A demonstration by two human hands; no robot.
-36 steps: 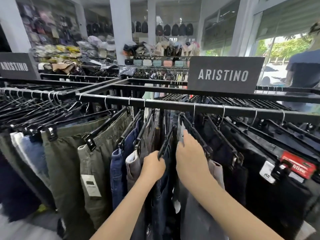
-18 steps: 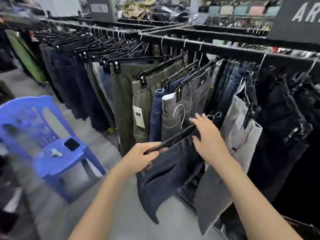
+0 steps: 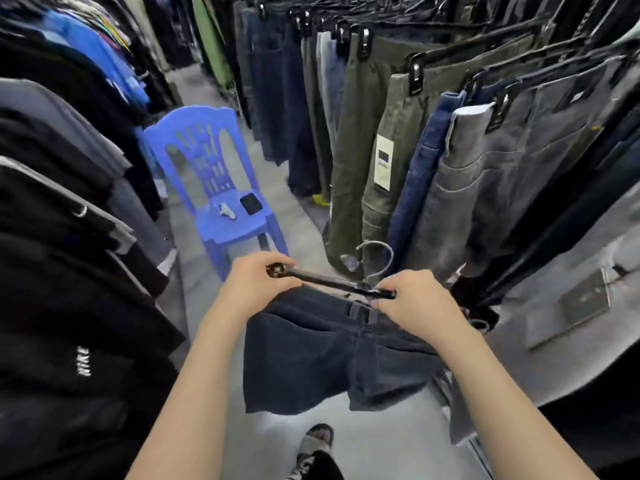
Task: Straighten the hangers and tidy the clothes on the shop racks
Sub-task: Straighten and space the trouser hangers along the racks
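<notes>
Hanger: I am holding a black plastic clip hanger level across the aisle in front of me; its bent grey metal hook is pointing up and away from me.
Garment: dark navy denim shorts are hanging from the hanger bar, with stitched back pockets and belt loops facing me and the cloth falling loose above the grey floor.
Left hand: my left hand is curling closed around the left end of the hanger, thumb lying on top beside the round clip end.
Right hand: my right hand is pinching the right end of the bar, fingers closing down over the waistband there.
Rack, right: olive cargo trousers, blue jeans and grey jeans are hanging in black clips, one bearing a pale paper tag.
Rack, left: black sportswear with white lettering is hanging in a dense row.
Aisle: a blue moulded plastic chair is standing beyond my hands, carrying a small black flat object on its seat.
</notes>
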